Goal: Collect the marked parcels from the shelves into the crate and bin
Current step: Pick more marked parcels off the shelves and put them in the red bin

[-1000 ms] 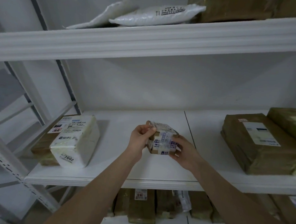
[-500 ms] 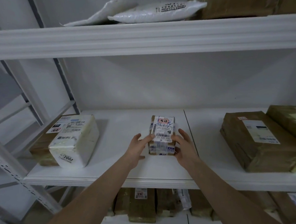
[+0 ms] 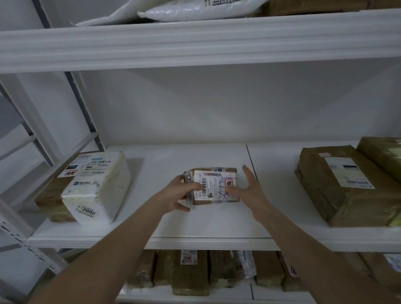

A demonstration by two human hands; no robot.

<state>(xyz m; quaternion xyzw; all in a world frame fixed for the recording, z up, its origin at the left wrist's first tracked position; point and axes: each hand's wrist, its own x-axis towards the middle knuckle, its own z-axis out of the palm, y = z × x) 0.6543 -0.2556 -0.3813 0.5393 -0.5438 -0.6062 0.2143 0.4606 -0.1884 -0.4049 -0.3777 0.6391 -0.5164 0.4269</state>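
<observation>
Left hand (image 3: 179,194), right hand (image 3: 251,192) on parcel (image 3: 212,187) ends

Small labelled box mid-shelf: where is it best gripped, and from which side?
By its short left and right ends, one hand each, reaching in from the front. The small box lies flat, label up, long side across, with bare shelf on both sides. The left hand holds its left end.

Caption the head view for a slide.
Left hand grips a small labelled parcel on the middle shelf; right hand rests open on it.
</observation>
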